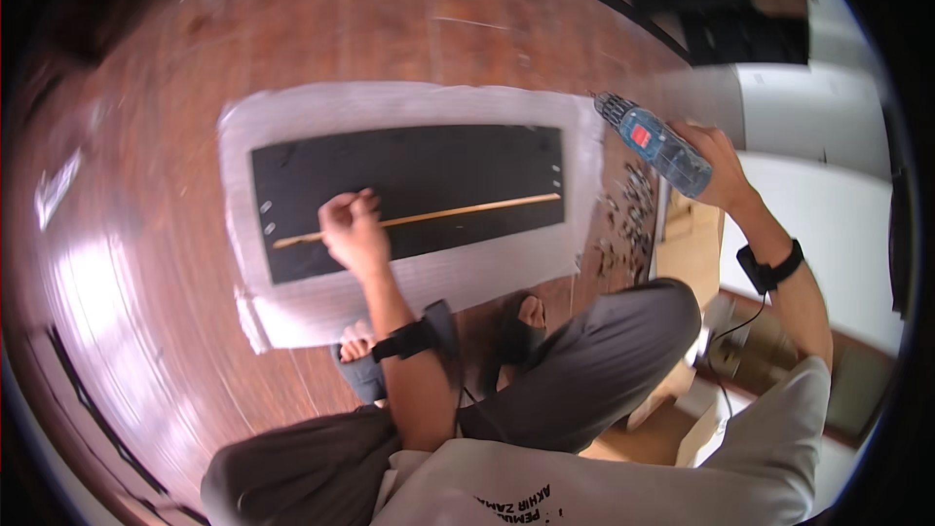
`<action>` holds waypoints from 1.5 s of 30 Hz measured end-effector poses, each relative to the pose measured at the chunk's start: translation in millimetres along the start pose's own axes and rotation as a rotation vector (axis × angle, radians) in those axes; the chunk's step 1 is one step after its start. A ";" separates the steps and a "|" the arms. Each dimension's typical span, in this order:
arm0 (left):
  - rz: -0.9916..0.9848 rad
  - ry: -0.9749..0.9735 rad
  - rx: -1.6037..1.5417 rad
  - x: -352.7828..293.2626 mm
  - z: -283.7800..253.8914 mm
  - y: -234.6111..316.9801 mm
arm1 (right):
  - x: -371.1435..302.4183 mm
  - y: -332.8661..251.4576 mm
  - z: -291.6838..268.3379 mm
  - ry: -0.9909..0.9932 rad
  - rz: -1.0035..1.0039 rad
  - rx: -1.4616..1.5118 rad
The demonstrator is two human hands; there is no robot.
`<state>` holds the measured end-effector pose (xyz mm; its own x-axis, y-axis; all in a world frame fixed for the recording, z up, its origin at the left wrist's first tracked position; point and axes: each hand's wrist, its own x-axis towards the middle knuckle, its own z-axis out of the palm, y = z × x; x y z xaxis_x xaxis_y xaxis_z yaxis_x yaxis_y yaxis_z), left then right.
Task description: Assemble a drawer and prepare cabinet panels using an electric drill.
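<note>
A black rectangular panel [409,161] lies flat on a white foam sheet [390,102] in front of me. A thin strip of bare wood colour [467,208] runs along the panel, nearer to its close edge. Over the left part of that strip is my left hand [353,232], its fingers curled together and slightly blurred. Whatever they may pinch is too small to make out. Off to the right, my right hand [716,161] grips a blue and black power drill [654,143], its chuck pointing toward the upper left. Small pale marks or fittings show near the panel's short ends.
Many small metal hardware pieces [628,224] lie scattered on the brown wood floor [156,166], right of the foam sheet. A crumpled clear plastic scrap [58,190] is at the far left. White panels [818,253] stand at the right; black items sit at the upper right.
</note>
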<state>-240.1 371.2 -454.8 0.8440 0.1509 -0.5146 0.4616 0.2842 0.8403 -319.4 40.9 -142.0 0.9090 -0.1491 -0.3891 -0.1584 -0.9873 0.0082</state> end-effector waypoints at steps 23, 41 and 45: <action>0.892 -0.742 1.536 -151.3 69.6 -73.1 | -177.5 -38.0 403.5 0.224 0.284 0.710; 0.867 -0.602 1.781 -147.9 53.1 -62.4 | -208.3 26.2 367.8 -0.071 0.309 1.009; 0.834 -0.715 1.750 -167.9 76.6 -76.3 | -218.7 118.5 393.9 0.530 0.730 0.932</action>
<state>-396.2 251.7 -419.4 0.6774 -0.6996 -0.2275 -0.6551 -0.7144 0.2460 -688.8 -22.2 -418.7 0.5067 -0.8480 -0.1552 -0.6912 -0.2920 -0.6611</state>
